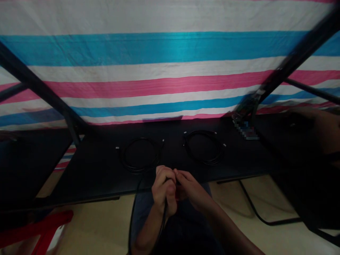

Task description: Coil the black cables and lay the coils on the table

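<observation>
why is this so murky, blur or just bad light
Head view: mostly dim light, so the black table and the two coiled cables nearly merge, while the striped cloth is brightly lit; the left hand and right hand are fairly sharp; the edges smear, as at the red object; the wide lens slants the black frame bars; a pixelated patch sits at the right.

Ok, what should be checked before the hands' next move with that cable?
1. Grip: the left hand is closed around the black cable: ok.
2. Grip: the right hand is on the cable too: cannot tell, fingers hide it.
3. Held cable clear of the left coil: cannot tell, too dark where they come close.
4. The left coil and the right coil lie apart on the table: ok.
5. Cable's end in view: not ok.
</observation>
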Available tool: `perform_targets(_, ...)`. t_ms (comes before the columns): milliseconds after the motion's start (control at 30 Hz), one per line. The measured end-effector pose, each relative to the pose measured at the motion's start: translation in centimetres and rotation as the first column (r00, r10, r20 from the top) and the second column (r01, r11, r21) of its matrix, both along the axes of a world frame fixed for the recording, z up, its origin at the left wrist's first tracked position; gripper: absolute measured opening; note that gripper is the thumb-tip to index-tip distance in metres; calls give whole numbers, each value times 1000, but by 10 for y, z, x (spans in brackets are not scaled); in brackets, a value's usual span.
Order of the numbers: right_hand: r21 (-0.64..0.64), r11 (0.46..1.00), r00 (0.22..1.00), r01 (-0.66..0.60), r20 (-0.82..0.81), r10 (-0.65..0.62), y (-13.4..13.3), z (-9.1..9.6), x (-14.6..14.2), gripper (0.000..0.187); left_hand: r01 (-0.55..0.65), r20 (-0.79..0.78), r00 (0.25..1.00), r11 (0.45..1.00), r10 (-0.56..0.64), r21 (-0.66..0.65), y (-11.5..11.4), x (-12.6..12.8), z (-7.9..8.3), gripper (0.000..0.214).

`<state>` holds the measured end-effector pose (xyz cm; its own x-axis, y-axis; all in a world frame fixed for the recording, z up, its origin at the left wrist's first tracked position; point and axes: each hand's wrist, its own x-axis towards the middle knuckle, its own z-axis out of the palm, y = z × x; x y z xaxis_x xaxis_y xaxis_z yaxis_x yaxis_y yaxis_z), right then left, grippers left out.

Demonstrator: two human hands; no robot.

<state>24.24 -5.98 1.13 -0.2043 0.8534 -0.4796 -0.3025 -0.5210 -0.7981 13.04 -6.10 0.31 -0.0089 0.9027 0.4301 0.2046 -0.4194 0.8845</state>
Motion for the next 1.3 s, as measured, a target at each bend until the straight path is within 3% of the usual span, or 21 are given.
perform_targets(167, 13, 996, 987, 88, -133, -86, 11, 18, -4, 58, -118, -189, 970, 978, 150, 171, -3, 3, -18, 54)
perform_targets(300, 162, 987, 986, 13, -164, 14, 14, 25, -6, 41, -83, -215, 973, 997, 81, 0, -21, 13, -48, 33)
perform_targets(367, 217, 976, 992, -20, -116, 46, 18, 27, -2, 36, -4, -208, 978, 994, -18, -107, -40, 20, -55, 49)
perform_targets(433, 281, 959, 996, -38, -72, 60, 24, 29, 7, 32, 163, -241, 951, 976, -194, -146, -61, 23, -49, 68)
perform_targets(500, 350, 934, 995, -71, -37, 89, 31, 31, 17, 31, 460, -329, 816, 878, -476, -130, -76, 21, -31, 69)
perform_targets(567, 375, 918, 990, -132, 4, 140, 37, 35, 28, 32, 492, -336, 808, 868, -484, -68, -79, 9, -5, 52)
perform_targets(667, 363, 868, 940, -339, 170, 296, 42, 44, 40, 36, 429, -349, 847, 903, -401, 3, -60, -18, 38, 37)
perform_targets(767, 403, 720, 817, -565, 395, 420, 46, 55, 45, 35, 283, -399, 885, 958, -241, 48, -19, -38, 78, 36)
perform_targets(833, 434, 648, 768, -627, 484, 419, 48, 62, 45, 34, 153, -603, 791, 988, -104, 30, 11, -39, 95, 26)
perform_targets(867, 450, 636, 766, -627, 506, 397, 48, 65, 45, 34, 172, -666, 732, 985, -148, -30, 25, -37, 99, 23)
perform_targets(933, 460, 645, 774, -610, 519, 362, 49, 68, 47, 32, 268, -671, 665, 943, -328, -195, 46, -32, 96, 35)
perform_targets(1000, 425, 697, 800, -578, 463, 382, 48, 66, 53, 30, 294, -605, 693, 920, -392, -260, 59, -30, 88, 46)
perform_targets(1033, 391, 730, 815, -560, 420, 400, 47, 62, 57, 30, 264, -565, 740, 931, -363, -252, 63, -33, 83, 49)
perform_targets(1100, 338, 795, 850, -504, 355, 388, 43, 53, 68, 32, 122, -483, 851, 973, -205, -198, 69, -46, 75, 53)
perform_targets(1167, 340, 824, 875, -454, 346, 339, 39, 43, 79, 32, -62, -387, 922, 986, -4, -157, 74, -64, 71, 54)
perform_targets(1300, 378, 816, 883, -437, 352, 310, 30, 22, 92, 29, -291, -192, 949, 928, 249, -234, 80, -96, 65, 51)
